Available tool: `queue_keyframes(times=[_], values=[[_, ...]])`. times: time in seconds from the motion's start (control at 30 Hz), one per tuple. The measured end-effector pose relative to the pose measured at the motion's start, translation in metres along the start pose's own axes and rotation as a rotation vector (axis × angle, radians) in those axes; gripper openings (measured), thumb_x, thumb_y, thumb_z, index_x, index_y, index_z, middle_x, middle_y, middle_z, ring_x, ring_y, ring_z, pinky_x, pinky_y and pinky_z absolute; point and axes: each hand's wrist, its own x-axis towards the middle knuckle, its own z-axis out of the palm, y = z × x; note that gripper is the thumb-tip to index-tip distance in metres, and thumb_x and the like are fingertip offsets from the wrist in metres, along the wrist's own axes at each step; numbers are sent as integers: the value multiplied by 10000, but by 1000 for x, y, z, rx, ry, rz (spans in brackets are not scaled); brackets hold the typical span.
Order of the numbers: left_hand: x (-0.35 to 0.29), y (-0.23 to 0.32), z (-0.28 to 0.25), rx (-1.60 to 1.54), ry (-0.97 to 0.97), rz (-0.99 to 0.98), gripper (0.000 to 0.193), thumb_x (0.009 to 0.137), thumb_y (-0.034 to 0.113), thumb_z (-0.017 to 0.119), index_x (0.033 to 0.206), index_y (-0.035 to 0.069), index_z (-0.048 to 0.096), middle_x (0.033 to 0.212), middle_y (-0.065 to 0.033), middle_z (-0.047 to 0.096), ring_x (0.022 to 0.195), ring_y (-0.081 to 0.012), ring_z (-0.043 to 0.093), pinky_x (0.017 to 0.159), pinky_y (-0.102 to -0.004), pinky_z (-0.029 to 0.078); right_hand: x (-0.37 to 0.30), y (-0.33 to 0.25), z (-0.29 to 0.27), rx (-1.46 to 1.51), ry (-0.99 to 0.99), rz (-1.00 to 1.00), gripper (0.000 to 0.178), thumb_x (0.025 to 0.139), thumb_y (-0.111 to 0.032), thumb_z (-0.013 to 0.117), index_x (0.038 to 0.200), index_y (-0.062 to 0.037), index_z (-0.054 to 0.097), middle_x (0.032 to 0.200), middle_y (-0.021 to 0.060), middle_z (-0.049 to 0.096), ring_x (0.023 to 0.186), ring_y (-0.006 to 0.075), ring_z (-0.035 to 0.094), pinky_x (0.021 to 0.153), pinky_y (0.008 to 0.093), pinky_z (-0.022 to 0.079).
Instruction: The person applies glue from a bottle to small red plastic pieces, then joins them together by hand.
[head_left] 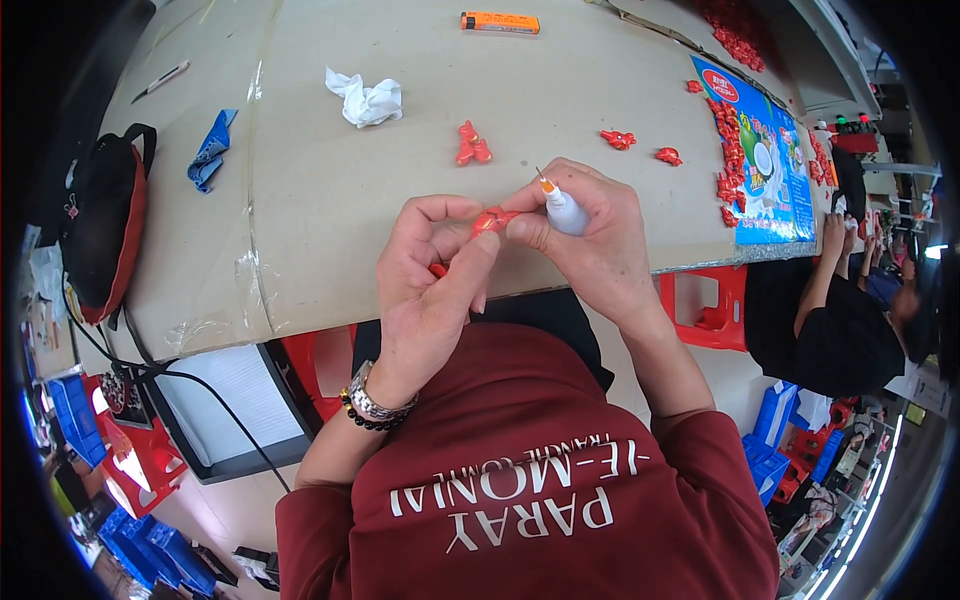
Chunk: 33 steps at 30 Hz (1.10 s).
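A crumpled white tissue (366, 98) lies on the desk (320, 200). Nearer the person than the tissue and to its right, the left hand (415, 295) pinches a small red piece (490, 221) between thumb and fingers; another bit of red shows lower down among the same fingers. The right hand (605, 235), farther right of the tissue, has its fingers closed round a white bottle (567, 213) with an orange collar and a thin tip pointing up, while its thumb meets the red piece's edge.

Just right of the tissue and slightly nearer the person sits a red figure (472, 145). Well to the tissue's right are two small red ornaments (617, 140), then a blue printed sheet (775, 185) bearing many red pieces. A blue wrapper (210, 152) lies left of the tissue.
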Motion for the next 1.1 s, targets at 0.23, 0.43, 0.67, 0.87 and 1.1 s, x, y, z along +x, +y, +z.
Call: queue_keyframes(times=[0.23,0.43,0.67,0.87,1.1], values=[[0,-4,-10,269,-4,174,125,945,84,524,1024,-13,527,738,-43,622,500,-19,473,431,-173,363,0,-5,0,92,-32,110,137,728,-15,744,853,-10,686,755,14,585,723,98,547,646,241,420],[-1,-3,-10,185,-8,76,168,961,139,529,998,-24,538,795,-80,643,493,-27,476,410,-175,369,2,0,2,144,-42,11,138,732,16,734,855,-17,684,788,25,614,753,110,572,665,253,447],[-2,-5,-11,216,-81,204,176,977,136,508,1029,-25,557,838,-73,639,532,-40,470,487,-173,377,0,5,2,196,-37,-86,137,715,10,755,820,-25,675,802,46,621,745,124,583,660,254,458],[-1,-8,-10,279,-67,353,105,951,58,528,995,-18,586,741,-34,638,517,-18,475,461,-174,386,-2,9,4,201,3,-224,186,675,90,727,803,-26,659,785,64,628,698,163,624,596,262,500],[-3,-10,-10,180,-85,269,89,939,30,535,992,-16,589,738,-23,635,514,-18,465,470,-174,380,0,11,1,160,-17,-309,198,681,107,704,823,-24,660,807,78,630,708,171,639,595,263,527]])
